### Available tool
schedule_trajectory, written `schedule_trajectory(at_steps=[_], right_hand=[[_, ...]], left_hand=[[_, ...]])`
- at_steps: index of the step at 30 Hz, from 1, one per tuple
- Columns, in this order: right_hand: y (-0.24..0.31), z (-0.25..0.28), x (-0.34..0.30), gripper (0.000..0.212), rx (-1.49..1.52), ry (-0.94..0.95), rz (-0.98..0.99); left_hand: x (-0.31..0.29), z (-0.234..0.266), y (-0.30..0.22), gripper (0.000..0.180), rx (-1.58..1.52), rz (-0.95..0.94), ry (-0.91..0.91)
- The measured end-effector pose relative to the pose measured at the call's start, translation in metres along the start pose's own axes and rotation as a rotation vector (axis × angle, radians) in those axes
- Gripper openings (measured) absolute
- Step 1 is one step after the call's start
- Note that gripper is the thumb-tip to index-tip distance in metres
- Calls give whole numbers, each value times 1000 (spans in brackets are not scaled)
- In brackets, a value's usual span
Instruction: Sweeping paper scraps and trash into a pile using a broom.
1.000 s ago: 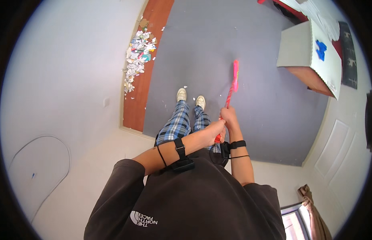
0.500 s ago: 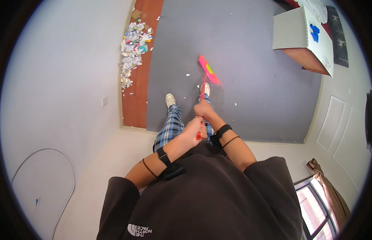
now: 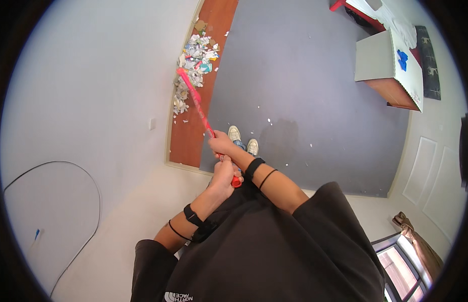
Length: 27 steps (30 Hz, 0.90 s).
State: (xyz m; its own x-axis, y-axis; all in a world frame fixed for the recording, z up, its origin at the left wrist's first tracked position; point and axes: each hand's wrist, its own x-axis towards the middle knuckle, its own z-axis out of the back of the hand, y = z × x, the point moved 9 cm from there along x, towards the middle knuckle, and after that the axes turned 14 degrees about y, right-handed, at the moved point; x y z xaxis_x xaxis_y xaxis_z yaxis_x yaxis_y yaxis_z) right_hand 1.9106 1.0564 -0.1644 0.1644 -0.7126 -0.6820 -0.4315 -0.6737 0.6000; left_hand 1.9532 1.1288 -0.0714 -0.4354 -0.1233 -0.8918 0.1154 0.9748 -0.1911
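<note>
The right hand [image 3: 221, 144], ahead of the left hand [image 3: 225, 175], grips the broom [image 3: 204, 119] as tightly as its partner, sweeping seemingly in hand, the head [image 3: 187, 82] over paper scraps [image 3: 196, 53], the next stroke calling for low bristles

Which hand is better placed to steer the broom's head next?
Probably the right hand: it grips the red handle nearer the pink broom head. The left hand holds farther back, close to the handle's red end.

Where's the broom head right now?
Head view, upper left: the pink broom head overlaps the paper-scrap pile on the brown floor strip, beside the white wall.
</note>
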Motion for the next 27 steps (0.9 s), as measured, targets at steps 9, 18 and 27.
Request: schedule_trajectory(at_steps=[9, 18, 27], right_hand=[[-50, 116, -99, 50, -371, -577, -238], [-110, 148, -112, 52, -303, -479, -321], [-34, 51, -53, 9, 271, -160, 238]], left_hand=[[6, -53, 70, 23, 1, 361, 260], [50, -44, 124, 23, 72, 502, 343], [3, -30, 58, 23, 337, -16, 21]])
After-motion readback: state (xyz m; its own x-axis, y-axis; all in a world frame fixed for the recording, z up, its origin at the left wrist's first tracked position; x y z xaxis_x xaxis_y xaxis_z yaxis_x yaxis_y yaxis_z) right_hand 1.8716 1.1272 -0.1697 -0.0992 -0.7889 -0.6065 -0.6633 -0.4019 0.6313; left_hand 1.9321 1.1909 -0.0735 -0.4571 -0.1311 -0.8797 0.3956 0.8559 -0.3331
